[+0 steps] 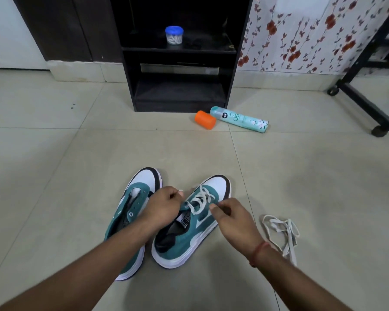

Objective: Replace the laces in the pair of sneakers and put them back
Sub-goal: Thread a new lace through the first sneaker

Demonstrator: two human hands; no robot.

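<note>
Two teal-and-white sneakers stand side by side on the tiled floor. The left sneaker (135,205) has bare eyelets and no lace. The right sneaker (200,223) carries a white lace (199,199) crossed through its eyelets. My left hand (161,208) hovers over the gap between the shoes with fingers curled, pinching one lace end near its fingertips. My right hand (231,217) is at the right sneaker's outer side, fingers curled and pinching the other lace end. A loose white lace (282,232) lies in a tangle on the floor to the right.
A black shelf unit (180,63) stands against the far wall, with a blue-lidded jar (174,35) on its upper shelf. An orange cap (204,120) and a pale green spray can (239,118) lie on the floor before it. A black wheeled frame (366,102) stands at right.
</note>
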